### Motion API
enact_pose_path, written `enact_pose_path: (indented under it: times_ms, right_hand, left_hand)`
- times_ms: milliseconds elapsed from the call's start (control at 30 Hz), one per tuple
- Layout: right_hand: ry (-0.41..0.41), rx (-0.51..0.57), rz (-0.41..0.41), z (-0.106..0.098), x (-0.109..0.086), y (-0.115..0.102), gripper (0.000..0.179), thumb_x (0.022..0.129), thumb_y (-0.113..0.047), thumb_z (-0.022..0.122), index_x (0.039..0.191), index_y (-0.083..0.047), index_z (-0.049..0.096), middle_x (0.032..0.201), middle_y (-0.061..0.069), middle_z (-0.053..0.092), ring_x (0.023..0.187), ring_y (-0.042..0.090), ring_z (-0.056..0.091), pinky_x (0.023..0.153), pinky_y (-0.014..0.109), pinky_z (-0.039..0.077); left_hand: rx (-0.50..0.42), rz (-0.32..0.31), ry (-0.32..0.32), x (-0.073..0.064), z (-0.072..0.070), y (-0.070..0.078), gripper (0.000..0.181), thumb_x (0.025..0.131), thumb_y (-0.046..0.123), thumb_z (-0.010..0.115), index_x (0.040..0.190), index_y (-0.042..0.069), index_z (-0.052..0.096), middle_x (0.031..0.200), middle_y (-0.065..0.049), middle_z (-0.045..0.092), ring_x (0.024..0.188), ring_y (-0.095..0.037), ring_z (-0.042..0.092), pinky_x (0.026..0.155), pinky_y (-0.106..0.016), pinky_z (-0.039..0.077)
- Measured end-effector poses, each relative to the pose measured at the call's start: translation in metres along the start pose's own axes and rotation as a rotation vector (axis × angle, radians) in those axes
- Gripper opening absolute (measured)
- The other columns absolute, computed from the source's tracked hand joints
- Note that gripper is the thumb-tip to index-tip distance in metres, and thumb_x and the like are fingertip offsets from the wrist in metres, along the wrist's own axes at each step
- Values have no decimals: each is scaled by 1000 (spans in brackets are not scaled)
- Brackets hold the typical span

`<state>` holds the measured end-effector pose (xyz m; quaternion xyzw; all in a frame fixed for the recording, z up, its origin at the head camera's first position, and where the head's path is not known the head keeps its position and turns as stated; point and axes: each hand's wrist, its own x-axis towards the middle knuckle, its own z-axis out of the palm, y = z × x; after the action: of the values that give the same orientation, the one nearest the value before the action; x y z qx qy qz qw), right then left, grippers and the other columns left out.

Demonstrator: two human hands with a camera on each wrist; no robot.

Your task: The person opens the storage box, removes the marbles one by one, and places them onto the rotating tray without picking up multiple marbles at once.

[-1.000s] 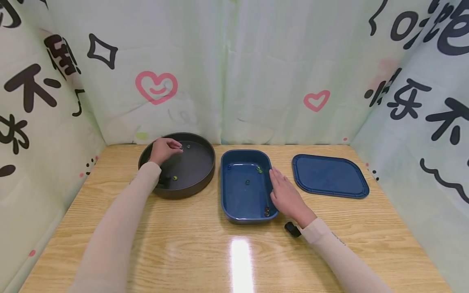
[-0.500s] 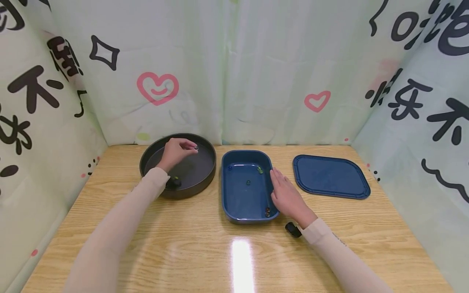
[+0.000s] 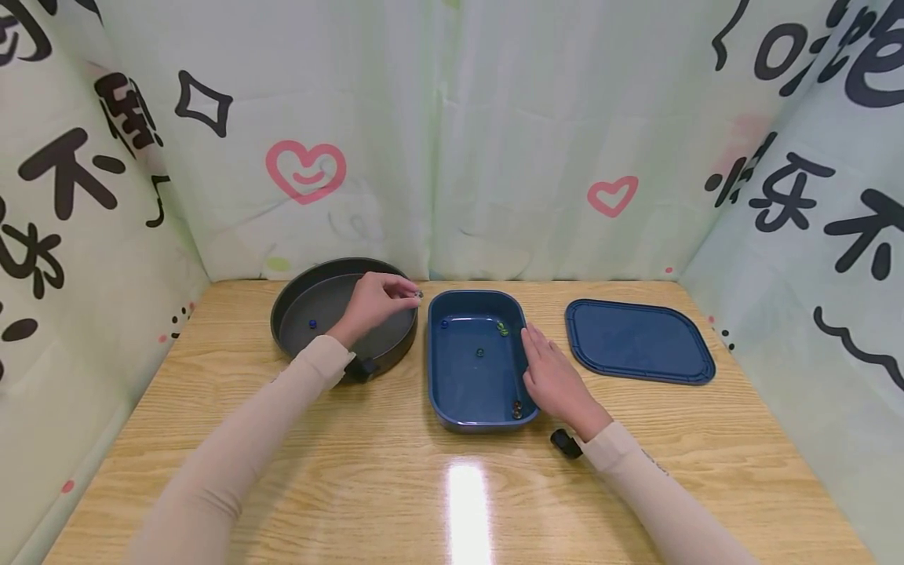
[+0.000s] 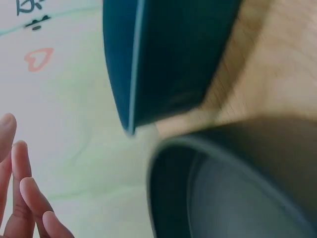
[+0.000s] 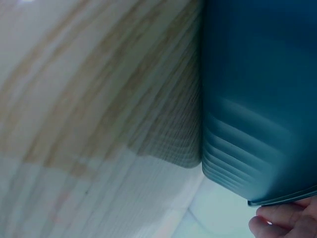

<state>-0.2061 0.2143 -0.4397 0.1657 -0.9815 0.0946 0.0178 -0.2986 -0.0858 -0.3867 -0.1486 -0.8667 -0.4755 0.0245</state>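
My left hand [image 3: 374, 304] is above the right rim of the round dark pan [image 3: 286, 306], pinching a small glass marble [image 3: 420, 295] between thumb and fingertips. A blue marble [image 3: 313, 323] lies in the pan; my forearm hides part of its near side. My right hand [image 3: 554, 382] rests with straight fingers along the right rim of the blue rectangular container [image 3: 434, 377]. Inside that container are a blue marble [image 3: 444, 323], yellow-green marbles [image 3: 502, 328], a green marble [image 3: 480, 352] and amber marbles [image 3: 518, 410]. In the right wrist view, fingertips [image 5: 282, 218] touch its rim.
A flat blue lid [image 3: 639, 341] lies on the wooden table [image 3: 353, 471] to the right of the container. Printed curtains [image 3: 508, 157] enclose the back and both sides. A narrow gap separates the pan from the container.
My left hand has moved right from the pan's left side to its right rim, carrying the pinched marble. The blue marble in the pan has come into sight. My right hand has stayed put.
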Motion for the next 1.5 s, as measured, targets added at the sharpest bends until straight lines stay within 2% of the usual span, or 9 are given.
enact_pose_path:
  times_ms: [200,467,767,900,1100,1333,1500]
  right_hand:
    - [0,-5,0,1,0,0,58,94,-10,42,145,10,22,153,24,22,142,36,24,113,51,25]
    - [2,3,6,1,1,1,58,94,-11,41,145,9,22,153,24,22,142,35,24,114,50,24]
    - [-11,-3,7,1,0,2,59,94,-11,42,145,9,21,154,24,20,142,35,23,114,51,23]
    - [-14,-2,7,0,1,2,59,94,-11,42,145,9,21,154,24,20,143,36,23,114,51,23]
    - [-14,-1,4,0,2,2,59,94,-11,42,145,9,21,154,24,20,143,35,23,113,51,24]
    - [-11,7,4,0,2,1,59,93,-10,42,145,9,21,153,25,21,142,37,24,113,51,24]
    - [-3,18,6,1,3,2,58,93,-9,41,145,10,22,153,26,22,140,39,26,112,52,25]
  left_hand:
    - [-24,30,-26,0,15,12,19,78,18,76,95,8,76,86,-11,73,66,-13,55,61,-22,43]
    - [-57,1,-48,3,29,23,21,78,21,77,97,11,76,91,-8,74,70,-15,56,63,-22,45]
    - [-166,-23,-65,14,49,34,23,80,21,75,100,11,75,96,-10,73,75,-20,61,63,-21,47]
    - [-205,-30,-57,22,60,36,23,80,20,75,101,10,75,96,-10,73,80,-25,63,64,-21,48]
    - [-230,-65,-65,31,77,37,24,81,22,74,102,10,74,96,-10,73,84,-20,63,70,-22,51]
    - [-233,-71,-81,43,96,30,24,81,20,74,102,9,74,95,-11,73,91,-20,65,79,-26,54]
    - [-216,-94,-87,45,109,27,22,80,19,75,100,10,75,95,-10,73,91,-20,66,81,-27,53]
